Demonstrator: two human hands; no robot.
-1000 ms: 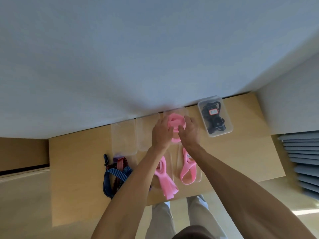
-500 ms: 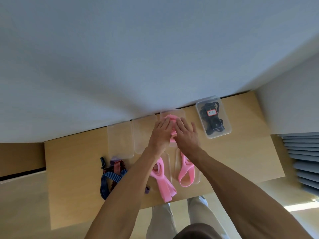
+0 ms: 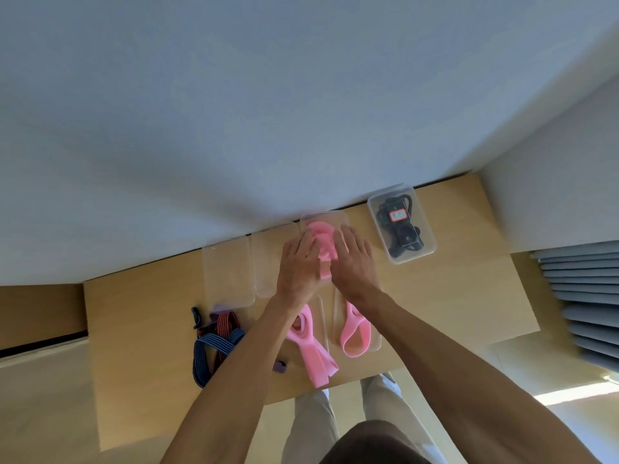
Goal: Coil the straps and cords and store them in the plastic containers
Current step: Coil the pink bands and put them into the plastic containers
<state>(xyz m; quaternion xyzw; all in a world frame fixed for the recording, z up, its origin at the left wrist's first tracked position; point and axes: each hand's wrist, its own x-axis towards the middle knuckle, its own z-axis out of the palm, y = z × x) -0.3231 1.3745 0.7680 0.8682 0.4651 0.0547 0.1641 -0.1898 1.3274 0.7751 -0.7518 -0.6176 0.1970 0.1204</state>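
A coiled pink strap [image 3: 321, 234] sits in a clear plastic container [image 3: 323, 216] at the back of the wooden table [image 3: 134, 313]. My left hand [image 3: 298, 262] and my right hand [image 3: 355, 262] lie over the coil with straight fingers, one on each side, pressing it into the container. The near part of the coil is hidden under my hands. A loose pink strap [image 3: 313, 353] lies by my left forearm. Another pink loop [image 3: 355, 334] lies in a clear tray [image 3: 376, 343]. Blue and red striped straps [image 3: 217, 339] lie tangled at the left.
Two clear containers [image 3: 226, 272] [image 3: 271, 259] with nothing in them stand left of my hands against the wall. A container [image 3: 425, 252] with a black cord [image 3: 400, 229] in it stands at the back right. Grey slats [image 3: 586, 296] are beyond the table's right end.
My hands held the pink coil with curled fingers above the container. They have since flattened over it and pushed it down, and now sit slightly apart.
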